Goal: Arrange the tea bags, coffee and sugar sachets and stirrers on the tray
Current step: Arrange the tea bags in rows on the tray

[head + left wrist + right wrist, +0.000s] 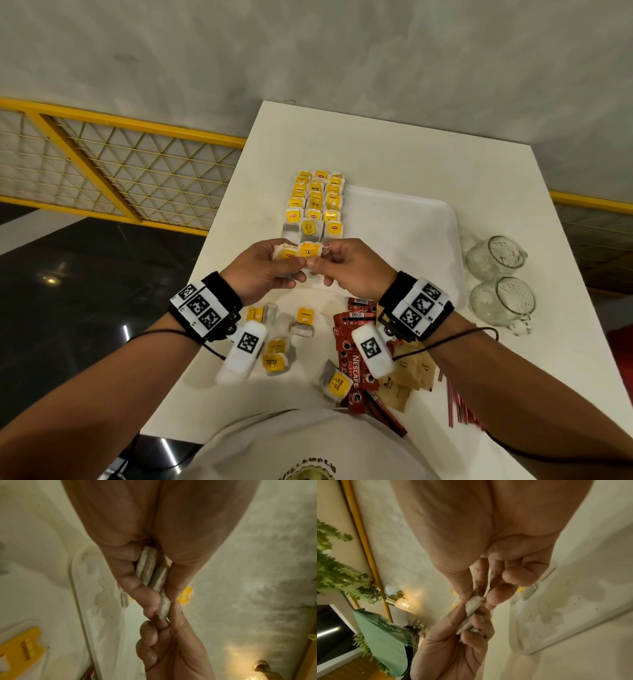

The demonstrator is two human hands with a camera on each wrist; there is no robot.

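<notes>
My left hand [270, 270] grips a small stack of yellow-tagged tea bags [289, 254] above the near left part of the white tray [411, 226]. My right hand [337, 263] pinches the frontmost tea bag [308, 250] of that stack between thumb and fingers. In the left wrist view the stack [150, 572] sits edge-on in my left hand, and my right fingers [173, 615] pinch its outer bag. The right wrist view shows the pinched bag [474, 605]. Rows of tea bags [317, 202] lie along the tray's left side. Loose tea bags [274, 356], red coffee sachets [354, 363], brown sugar sachets [407, 377] and red stirrers [459, 407] lie on the table near me.
Two glass mugs [496, 260] [503, 305] stand right of the tray on the white table [376, 147]. A yellow railing [113, 164] runs behind the table's left edge, over a dark floor. The tray's right half is bare.
</notes>
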